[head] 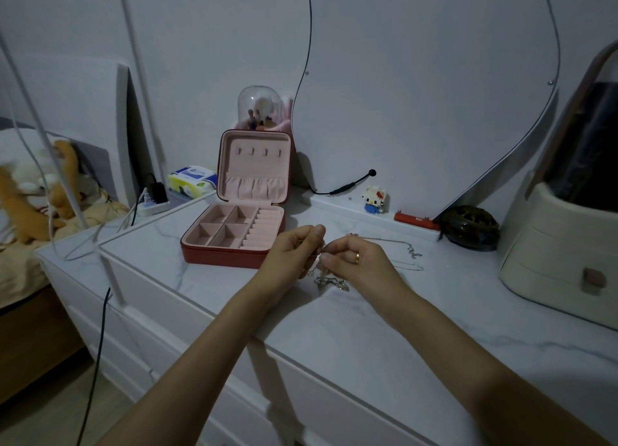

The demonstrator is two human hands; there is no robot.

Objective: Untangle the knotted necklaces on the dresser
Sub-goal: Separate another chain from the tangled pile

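Observation:
A tangle of thin silver necklaces [329,282] hangs between my hands and pools on the white marble dresser top [384,325]. My left hand [296,250] pinches the chains from the left with curled fingers. My right hand [356,258], with a gold ring on one finger, pinches them from the right, fingertips almost meeting the left hand's. More thin chain [406,251] trails to the right across the top. The knot itself is too small to make out.
An open red jewellery box [234,234] with pink lining stands just left of my hands. A dark round dish [470,228], a small block figure [374,198] and a red bar lie behind. A cream drawer organiser [561,258] fills the right side. Cables hang at left.

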